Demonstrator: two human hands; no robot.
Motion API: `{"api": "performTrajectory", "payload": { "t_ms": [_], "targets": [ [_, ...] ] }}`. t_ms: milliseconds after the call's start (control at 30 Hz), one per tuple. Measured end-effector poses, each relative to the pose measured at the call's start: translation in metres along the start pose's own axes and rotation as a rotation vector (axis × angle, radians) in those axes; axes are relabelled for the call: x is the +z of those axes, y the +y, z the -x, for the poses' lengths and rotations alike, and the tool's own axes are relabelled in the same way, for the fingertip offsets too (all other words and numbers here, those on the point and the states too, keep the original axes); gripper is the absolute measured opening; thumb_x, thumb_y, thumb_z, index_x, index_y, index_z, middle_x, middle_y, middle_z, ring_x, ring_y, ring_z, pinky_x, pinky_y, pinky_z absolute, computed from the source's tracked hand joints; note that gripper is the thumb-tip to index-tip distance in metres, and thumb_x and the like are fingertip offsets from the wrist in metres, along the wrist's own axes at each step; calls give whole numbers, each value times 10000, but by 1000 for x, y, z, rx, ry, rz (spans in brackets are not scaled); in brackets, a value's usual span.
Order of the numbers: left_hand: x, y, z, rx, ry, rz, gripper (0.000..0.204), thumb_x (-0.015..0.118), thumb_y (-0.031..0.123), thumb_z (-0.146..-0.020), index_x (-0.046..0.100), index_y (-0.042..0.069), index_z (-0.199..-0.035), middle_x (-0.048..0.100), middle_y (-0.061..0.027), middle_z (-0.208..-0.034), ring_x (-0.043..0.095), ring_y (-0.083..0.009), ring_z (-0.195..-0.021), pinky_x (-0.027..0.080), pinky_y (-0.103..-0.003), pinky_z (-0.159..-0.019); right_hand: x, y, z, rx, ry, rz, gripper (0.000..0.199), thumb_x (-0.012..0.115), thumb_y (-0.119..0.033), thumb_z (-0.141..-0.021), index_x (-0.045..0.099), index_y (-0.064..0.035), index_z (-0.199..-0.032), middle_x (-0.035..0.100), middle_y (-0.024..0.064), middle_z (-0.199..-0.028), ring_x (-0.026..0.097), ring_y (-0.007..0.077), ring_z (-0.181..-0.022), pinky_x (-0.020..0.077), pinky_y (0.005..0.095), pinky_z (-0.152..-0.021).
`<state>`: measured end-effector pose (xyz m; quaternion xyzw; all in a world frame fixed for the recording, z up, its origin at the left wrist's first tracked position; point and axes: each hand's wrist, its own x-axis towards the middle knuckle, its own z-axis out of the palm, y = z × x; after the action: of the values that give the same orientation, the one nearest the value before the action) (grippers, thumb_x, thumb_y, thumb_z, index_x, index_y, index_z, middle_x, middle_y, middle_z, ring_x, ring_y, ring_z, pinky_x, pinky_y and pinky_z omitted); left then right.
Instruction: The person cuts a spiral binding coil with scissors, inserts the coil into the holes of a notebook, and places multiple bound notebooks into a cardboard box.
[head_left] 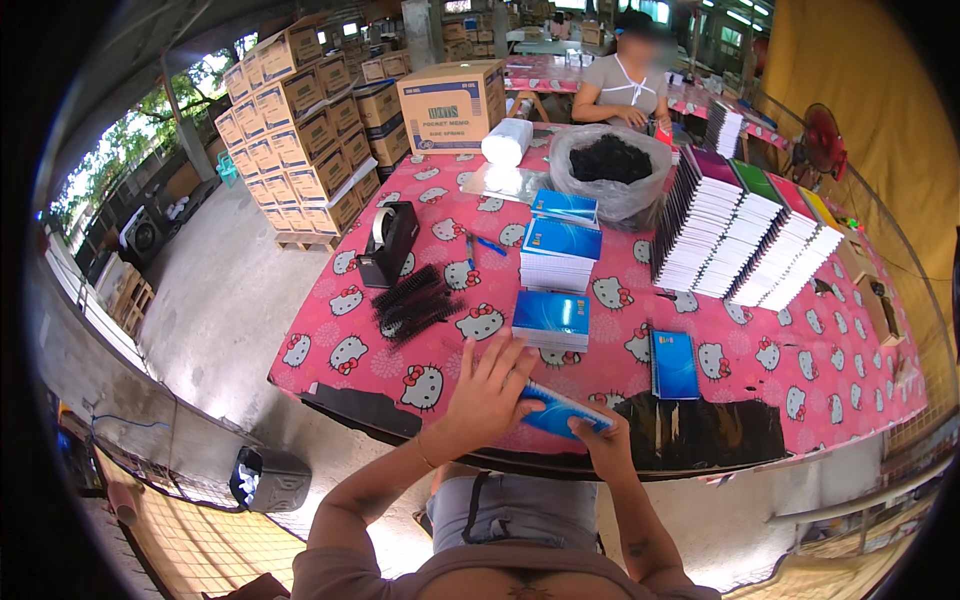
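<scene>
A small blue-covered spiral notebook [556, 412] is tilted in front of me at the table's near edge. My right hand [606, 446] grips its right end, thumb on the cover. At its left end my left hand [488, 388] has its fingers stretched out, the thumb touching the notebook's corner. Just beyond my left fingertips stands a stack of blue notebooks [553, 318], with a taller stack [560, 245] behind it. One more blue notebook [675, 365] lies singly to the right.
Black spiral coils [412, 303] and a tape dispenser [388, 245] sit at left, near blue pens [490, 245]. Tall notebook stacks [715, 230] stand right, beside a plastic bag of black material [612, 165]. A person [625, 85] works across the pink table [450, 380]; cartons [300, 130] are piled left.
</scene>
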<state>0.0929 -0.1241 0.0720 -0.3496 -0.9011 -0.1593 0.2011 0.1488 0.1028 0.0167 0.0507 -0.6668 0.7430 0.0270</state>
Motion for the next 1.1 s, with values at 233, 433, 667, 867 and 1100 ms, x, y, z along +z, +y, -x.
{"api": "performTrajectory", "payload": {
  "t_ms": [233, 433, 667, 867, 1100],
  "targets": [
    [17, 10, 5, -110, 108, -306, 895, 561, 631, -851, 399, -16, -1447, 353, -236, -1527, 331, -374, -1421, 184, -661, -1102, 13, 14, -1, 20, 25, -16, 272, 699, -124, -907, 669, 9, -1143, 649, 5, -932, 583, 72, -838, 486, 238, -753],
    [44, 23, 46, -21, -77, -134, 938, 552, 616, -865, 327, -73, -1459, 288, -302, -1533, 267, -464, -1432, 129, -711, -1096, 10, -10, -6, 46, -16, -29, 285, 656, -100, -936, 661, -3, -1205, 646, -6, -947, 560, 71, -856, 475, 239, -790],
    [28, 29, 19, -12, -67, -185, 867, 527, 602, -888, 368, -36, -1453, 339, -256, -1518, 291, -412, -1431, 230, -637, -1096, 6, -19, -3, 91, -4, 41, 274, 655, -103, -941, 658, 16, -1187, 654, -14, -911, 564, 72, -827, 487, 254, -765],
    [28, 25, 15, -4, -65, -146, 924, 512, 649, -866, 381, -81, -1417, 342, -294, -1503, 296, -458, -1415, 203, -648, -1110, 12, -15, -5, 114, -84, 18, 248, 667, -98, -930, 673, 8, -1155, 685, -10, -947, 568, 59, -872, 486, 243, -794],
    [33, 32, 7, 42, -39, -192, 904, 459, 664, -890, 399, -78, -1404, 369, -307, -1476, 336, -455, -1396, 199, -662, -1106, 9, 6, -11, 11, -148, 127, 243, 656, -102, -939, 675, -13, -1165, 697, 27, -965, 587, 67, -884, 500, 265, -797]
  ]
}}
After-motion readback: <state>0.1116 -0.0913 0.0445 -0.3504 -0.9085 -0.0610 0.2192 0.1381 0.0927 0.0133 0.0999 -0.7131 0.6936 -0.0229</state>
